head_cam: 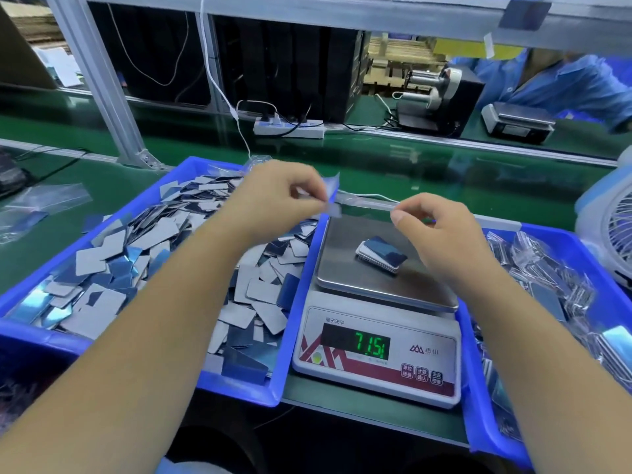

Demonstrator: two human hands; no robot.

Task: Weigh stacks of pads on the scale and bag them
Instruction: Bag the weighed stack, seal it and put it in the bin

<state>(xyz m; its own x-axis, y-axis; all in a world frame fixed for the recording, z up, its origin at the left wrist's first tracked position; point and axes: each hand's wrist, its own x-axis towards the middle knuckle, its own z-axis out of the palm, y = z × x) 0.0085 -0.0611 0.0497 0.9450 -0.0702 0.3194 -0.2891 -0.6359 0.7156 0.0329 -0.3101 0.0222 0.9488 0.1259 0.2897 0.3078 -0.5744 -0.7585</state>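
On the steel pan of the scale [376,336], toward its middle, lies a small stack of pads [381,253], blue face up, edges slightly fanned. The display reads 7.15 in green digits. Above the pan's far edge, both hands hold a clear plastic bag [359,199] stretched between them: the left hand [273,196] pinches its left end between thumb and fingers, the right hand [434,224] pinches its right end the same way. The scale stands on the green bench [444,165] between two blue trays. The left tray [164,186] holds a loose heap of unbagged pads [136,254]; the right tray [475,398] holds bagged packs [543,268]. A white fan [612,227] stands at the bench's right edge.
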